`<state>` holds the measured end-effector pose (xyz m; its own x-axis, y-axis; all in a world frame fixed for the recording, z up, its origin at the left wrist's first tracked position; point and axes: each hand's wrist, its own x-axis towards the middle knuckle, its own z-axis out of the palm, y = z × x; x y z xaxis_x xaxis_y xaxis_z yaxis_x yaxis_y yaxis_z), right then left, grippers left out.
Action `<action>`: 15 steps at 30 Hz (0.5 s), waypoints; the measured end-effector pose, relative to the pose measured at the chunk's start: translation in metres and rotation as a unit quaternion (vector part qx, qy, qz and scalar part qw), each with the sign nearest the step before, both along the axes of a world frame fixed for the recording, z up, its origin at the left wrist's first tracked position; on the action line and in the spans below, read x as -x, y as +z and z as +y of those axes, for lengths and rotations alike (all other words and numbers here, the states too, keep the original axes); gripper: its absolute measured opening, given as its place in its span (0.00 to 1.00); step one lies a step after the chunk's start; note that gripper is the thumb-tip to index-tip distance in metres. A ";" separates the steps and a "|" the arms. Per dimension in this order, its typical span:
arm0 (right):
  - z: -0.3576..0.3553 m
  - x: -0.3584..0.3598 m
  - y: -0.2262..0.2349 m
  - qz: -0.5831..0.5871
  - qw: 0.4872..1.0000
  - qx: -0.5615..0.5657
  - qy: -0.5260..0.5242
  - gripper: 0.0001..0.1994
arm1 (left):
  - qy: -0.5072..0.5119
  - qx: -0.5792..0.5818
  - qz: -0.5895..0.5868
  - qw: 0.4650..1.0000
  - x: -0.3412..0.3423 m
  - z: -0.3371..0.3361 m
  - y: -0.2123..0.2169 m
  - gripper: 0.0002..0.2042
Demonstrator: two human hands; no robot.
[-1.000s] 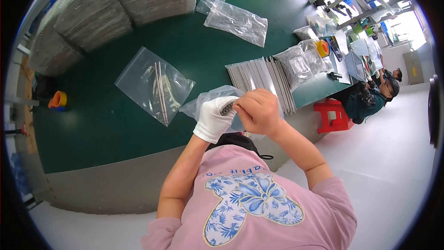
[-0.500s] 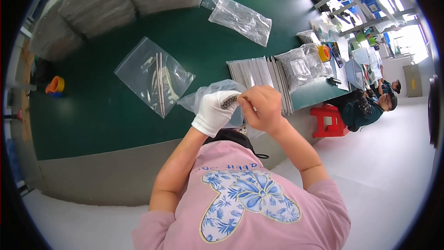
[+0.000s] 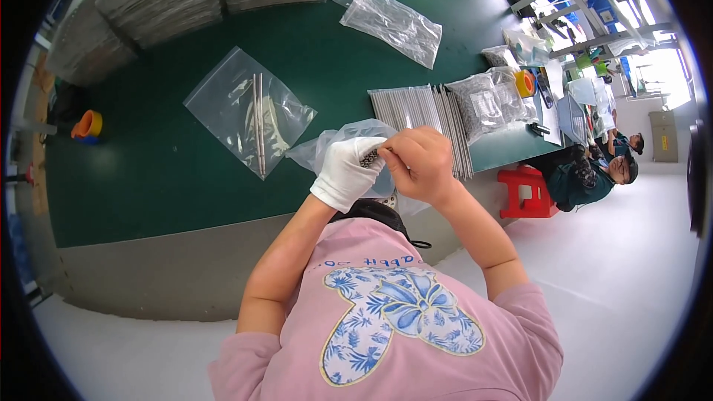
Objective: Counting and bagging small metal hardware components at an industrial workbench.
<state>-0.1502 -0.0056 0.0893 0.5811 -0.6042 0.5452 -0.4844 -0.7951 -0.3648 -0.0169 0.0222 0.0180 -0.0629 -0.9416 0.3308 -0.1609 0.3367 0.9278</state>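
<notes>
In a white glove, my left hand [image 3: 342, 176] is wrapped round a bundle of thin metal rods [image 3: 368, 159], whose ends show as a cluster of small circles. My bare right hand [image 3: 423, 165] is closed beside it, thumb and forefinger pinched at the rod ends. What the pinch holds is too small to make out. A cloudy plastic bag [image 3: 316, 150] spreads on the table behind and under my hands. To the left, a flat clear bag [image 3: 219, 108] lies with two long thin rods [image 3: 259, 130] on it.
A row of grey rods [image 3: 405, 108] and bags of small grey parts [image 3: 475, 108] lie to the right. Wrapped stacks [image 3: 156, 0] stand at the far left; tape rolls [image 3: 88, 125] sit near the left edge. A person sits by a red stool [image 3: 526, 193].
My view has shifted slightly, and both hands sit a little higher in it. My right fingers have moved slightly against the rod ends; the left hand keeps its grip.
</notes>
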 end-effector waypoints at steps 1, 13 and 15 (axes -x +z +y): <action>0.000 0.000 0.000 -0.004 1.000 -0.001 0.013 0.04 | -0.003 0.003 0.003 1.000 0.000 0.000 0.000 0.10; 0.003 0.003 0.001 0.014 1.000 -0.016 -0.004 0.04 | -0.011 -0.007 -0.012 1.000 0.002 0.000 -0.002 0.10; 0.003 0.003 0.003 0.010 1.000 -0.012 0.001 0.04 | -0.010 0.000 -0.004 1.000 0.002 0.001 -0.002 0.11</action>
<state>-0.1535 -0.0027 0.0926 0.5928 -0.6160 0.5188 -0.4900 -0.7871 -0.3746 -0.0189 0.0232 0.0156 -0.0853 -0.9400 0.3303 -0.1621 0.3402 0.9263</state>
